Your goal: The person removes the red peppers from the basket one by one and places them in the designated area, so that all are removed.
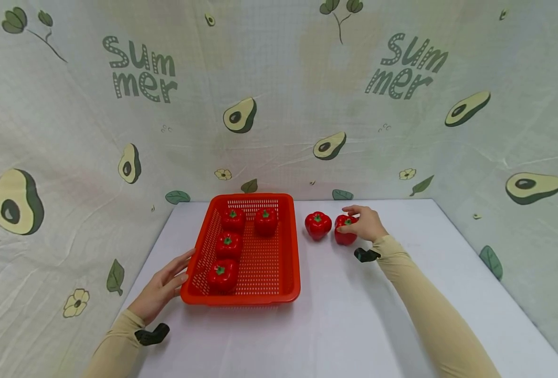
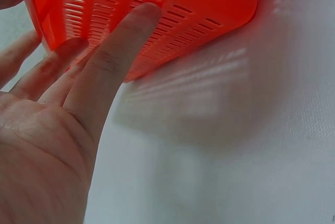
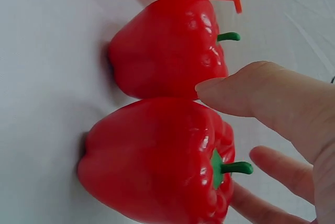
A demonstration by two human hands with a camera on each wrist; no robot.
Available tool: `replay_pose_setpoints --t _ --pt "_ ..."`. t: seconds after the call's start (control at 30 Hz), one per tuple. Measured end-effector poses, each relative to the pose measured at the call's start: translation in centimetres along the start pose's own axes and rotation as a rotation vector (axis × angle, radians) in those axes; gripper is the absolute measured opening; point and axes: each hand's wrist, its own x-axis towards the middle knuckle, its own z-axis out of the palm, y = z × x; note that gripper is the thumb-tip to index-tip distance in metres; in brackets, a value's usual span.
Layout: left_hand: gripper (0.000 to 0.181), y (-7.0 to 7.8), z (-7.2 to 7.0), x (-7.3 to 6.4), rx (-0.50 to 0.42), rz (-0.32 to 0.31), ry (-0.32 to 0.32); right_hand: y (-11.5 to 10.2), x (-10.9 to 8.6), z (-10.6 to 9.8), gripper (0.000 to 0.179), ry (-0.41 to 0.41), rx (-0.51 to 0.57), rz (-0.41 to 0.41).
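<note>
My left hand (image 1: 162, 287) lies along the left side of a red plastic basket (image 1: 296, 262), its fairly straight fingers at the wall and rim. The left wrist view shows the thumb (image 2: 123, 38) stretched against the slotted wall. Several red bell peppers (image 1: 223, 275) with green stems sit inside the basket, mostly along its left. My right hand (image 1: 366, 224) is spread around a bell pepper (image 3: 157, 161) standing on the table, thumb on one side and fingers on the far side. Another bell pepper (image 1: 318, 225) stands just left of it, close beside it in the right wrist view.
A white-covered table (image 1: 349, 325) carries everything. Behind and at both sides hangs a pale cloth (image 1: 279, 163) printed with avocados, leaves and the word "summer". Black wrist cameras (image 1: 152, 334) are strapped to both wrists over beige sleeves.
</note>
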Motion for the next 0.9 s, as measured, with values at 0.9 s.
replay_pose_setpoints --t 0.9 --pt "0.056 0.0 -0.1 0.1 0.004 -0.021 0.024 -7.9 -0.4 0.4 0.067 0.085 0.092 -0.244"
